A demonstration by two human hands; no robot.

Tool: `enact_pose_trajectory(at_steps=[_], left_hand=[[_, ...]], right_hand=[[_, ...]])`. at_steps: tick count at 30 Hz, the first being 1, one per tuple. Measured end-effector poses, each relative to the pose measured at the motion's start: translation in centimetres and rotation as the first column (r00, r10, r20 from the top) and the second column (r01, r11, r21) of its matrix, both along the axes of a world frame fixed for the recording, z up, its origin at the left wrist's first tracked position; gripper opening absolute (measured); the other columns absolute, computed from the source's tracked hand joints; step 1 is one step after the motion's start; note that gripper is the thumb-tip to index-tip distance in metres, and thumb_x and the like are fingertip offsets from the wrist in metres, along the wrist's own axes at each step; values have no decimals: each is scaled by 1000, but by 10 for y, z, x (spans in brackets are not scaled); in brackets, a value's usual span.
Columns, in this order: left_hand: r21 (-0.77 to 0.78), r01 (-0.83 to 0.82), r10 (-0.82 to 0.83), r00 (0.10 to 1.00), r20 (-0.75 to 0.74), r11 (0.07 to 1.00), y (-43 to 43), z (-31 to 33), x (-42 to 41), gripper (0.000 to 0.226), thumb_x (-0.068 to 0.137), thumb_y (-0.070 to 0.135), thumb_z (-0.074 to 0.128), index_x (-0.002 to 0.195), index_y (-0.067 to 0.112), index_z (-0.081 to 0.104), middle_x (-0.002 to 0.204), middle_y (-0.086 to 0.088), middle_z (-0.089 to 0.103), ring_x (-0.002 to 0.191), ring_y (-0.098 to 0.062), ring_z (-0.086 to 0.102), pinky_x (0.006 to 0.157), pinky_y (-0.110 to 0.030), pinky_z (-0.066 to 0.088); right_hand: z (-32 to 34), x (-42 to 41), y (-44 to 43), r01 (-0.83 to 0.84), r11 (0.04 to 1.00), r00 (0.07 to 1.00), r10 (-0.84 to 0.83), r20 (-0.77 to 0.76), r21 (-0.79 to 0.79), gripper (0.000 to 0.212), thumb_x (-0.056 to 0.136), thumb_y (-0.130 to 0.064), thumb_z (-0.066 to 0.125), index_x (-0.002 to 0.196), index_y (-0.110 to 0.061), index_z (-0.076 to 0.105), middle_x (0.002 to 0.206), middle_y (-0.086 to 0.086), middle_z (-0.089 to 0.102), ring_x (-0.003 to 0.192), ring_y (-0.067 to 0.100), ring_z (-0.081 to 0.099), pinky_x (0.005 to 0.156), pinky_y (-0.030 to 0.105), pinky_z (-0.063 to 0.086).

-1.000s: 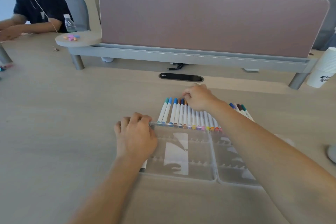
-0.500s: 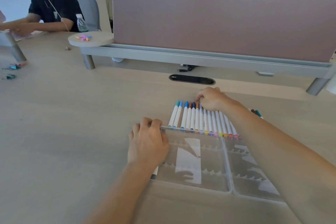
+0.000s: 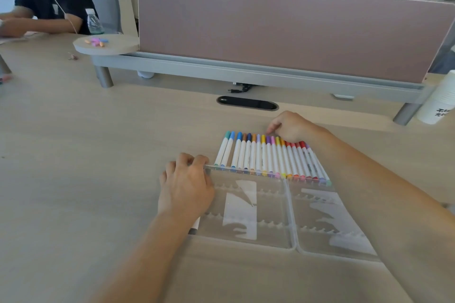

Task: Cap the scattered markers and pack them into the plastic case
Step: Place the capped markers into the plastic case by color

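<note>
Several white markers (image 3: 266, 155) with coloured caps lie side by side in a row, their near ends against the far edge of the clear plastic case (image 3: 270, 236), which lies open and flat in two halves. My left hand (image 3: 184, 187) rests on the case's far left corner, fingers curled over its edge. One more marker (image 3: 195, 225) pokes out from under that hand's wrist. My right hand (image 3: 291, 126) is loosely fisted at the far ends of the markers, its index fingertip touching the caps near the row's middle.
A mauve desk divider (image 3: 283, 32) on a grey rail closes off the far side. A black cable port (image 3: 247, 103) sits just beyond the markers. A stack of paper cups (image 3: 440, 103) stands at the right. A person (image 3: 49, 0) sits at the far left beside a water bottle (image 3: 94, 22).
My right hand has slid rightward along the caps, uncovering more of the row. My left hand has stayed on the case corner. The camera view has shifted.
</note>
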State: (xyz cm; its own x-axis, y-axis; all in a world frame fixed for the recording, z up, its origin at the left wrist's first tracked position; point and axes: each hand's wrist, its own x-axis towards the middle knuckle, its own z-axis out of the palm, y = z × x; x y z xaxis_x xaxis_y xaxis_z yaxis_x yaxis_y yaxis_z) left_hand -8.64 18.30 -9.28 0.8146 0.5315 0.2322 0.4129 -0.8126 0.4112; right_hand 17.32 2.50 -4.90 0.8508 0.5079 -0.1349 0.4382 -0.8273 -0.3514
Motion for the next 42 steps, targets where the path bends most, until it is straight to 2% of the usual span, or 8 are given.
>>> enact_pose_trajectory(at_steps=[4, 10, 15, 18, 26, 29, 35, 42], left_hand=[[12, -6, 6, 1000, -12, 1000, 1, -1, 0, 39, 91, 18, 47, 127, 28, 56, 125, 0, 50, 110, -29, 46, 94, -39, 36], [22, -3, 4, 999, -35, 1000, 0, 0, 0, 42, 90, 15, 45, 129, 28, 54, 128, 0, 47, 114, -29, 44, 96, -39, 34], [23, -3, 4, 999, -42, 1000, 0, 0, 0, 41, 90, 15, 45, 128, 27, 55, 127, 0, 47, 113, -29, 44, 96, -40, 35], [18, -6, 7, 999, -37, 1000, 0, 0, 0, 41, 89, 15, 45, 127, 27, 55, 127, -1, 47, 114, -30, 44, 97, -41, 36], [12, -6, 6, 1000, -26, 1000, 0, -2, 0, 41, 90, 14, 45, 128, 25, 56, 127, -3, 49, 113, -31, 45, 97, -43, 37], [23, -17, 17, 999, -28, 1000, 1, -2, 0, 41, 90, 15, 45, 128, 25, 56, 126, -2, 49, 112, -31, 45, 96, -42, 37], [20, -16, 16, 999, -35, 1000, 1, -2, 2, 41, 90, 16, 42, 126, 27, 56, 126, 1, 48, 113, -28, 44, 99, -40, 36], [25, -16, 17, 999, -50, 1000, 1, -2, 2, 42, 90, 16, 42, 127, 28, 55, 127, 1, 47, 115, -28, 43, 99, -40, 35]], right_hand=[[4, 2, -12, 30, 999, 999, -31, -29, -19, 43, 94, -1, 45, 85, -31, 74, 101, 2, 71, 91, 18, 66, 87, 36, 57], [9, 5, -33, 60, 998, 997, -62, -49, -35, 47, 93, 5, 38, 101, -24, 74, 111, 4, 68, 100, 20, 62, 89, 32, 52], [6, 5, -48, 31, 999, 997, -28, -75, 38, 42, 99, -8, 42, 95, -33, 76, 116, -2, 68, 104, 16, 60, 91, 30, 48], [1, 7, -55, 38, 998, 998, -35, -44, 52, 39, 100, -8, 41, 104, -30, 73, 128, -2, 63, 116, 18, 56, 99, 31, 42], [-1, 11, -71, 50, 999, 998, -49, -44, 20, 25, 96, -20, 52, 95, -37, 71, 118, -5, 66, 111, 17, 57, 100, 36, 45], [-1, 10, -72, 51, 997, 997, -47, -64, 57, 23, 97, -24, 53, 88, -35, 71, 107, -7, 68, 104, 16, 60, 95, 35, 46], [-1, 10, -70, 75, 992, 994, -67, -81, 100, 22, 98, -19, 54, 89, -25, 74, 102, -4, 70, 98, 14, 61, 87, 30, 44], [0, 6, -59, 68, 996, 996, -65, -56, 56, 37, 94, -5, 44, 94, -29, 72, 119, 0, 67, 110, 18, 58, 101, 35, 45]])
